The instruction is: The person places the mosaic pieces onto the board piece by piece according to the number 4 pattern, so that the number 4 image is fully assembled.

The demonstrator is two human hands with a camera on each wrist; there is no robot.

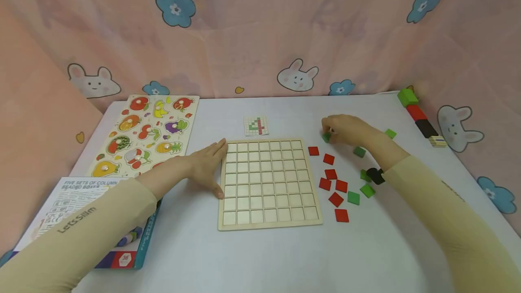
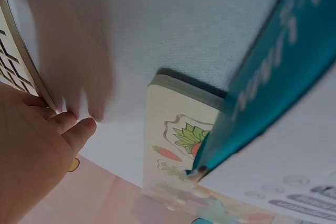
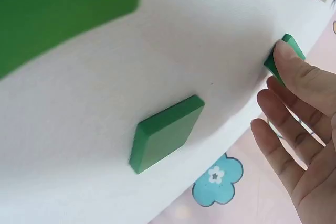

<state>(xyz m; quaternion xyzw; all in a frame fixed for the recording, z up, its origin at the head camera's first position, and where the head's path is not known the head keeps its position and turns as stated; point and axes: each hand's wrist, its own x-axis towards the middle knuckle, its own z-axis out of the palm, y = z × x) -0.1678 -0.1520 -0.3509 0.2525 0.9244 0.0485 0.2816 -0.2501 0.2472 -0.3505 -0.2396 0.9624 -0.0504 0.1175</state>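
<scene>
A wooden grid board [image 1: 270,226] lies on the white table, its square cells bare. My left hand [image 1: 206,166] rests against the board's left edge, fingers and thumb spread. Up and right of the board, my right hand [image 1: 343,130] pinches a green square tile [image 1: 327,137] between thumb and fingers; the right wrist view shows this green tile [image 3: 293,46] close to the table. Several red tiles [image 1: 335,199] and green tiles [image 1: 353,198] lie scattered right of the board. Behind the board lies a small pattern card [image 1: 256,126] with green and red squares.
At left are a fruit puzzle board [image 1: 156,116] and a boxed set [image 1: 53,202] overlapping its near end. Stacked green [image 1: 408,97], red, black and pale tiles stand in a row at the far right edge. A patterned pink curtain [image 1: 244,26] hangs behind the table.
</scene>
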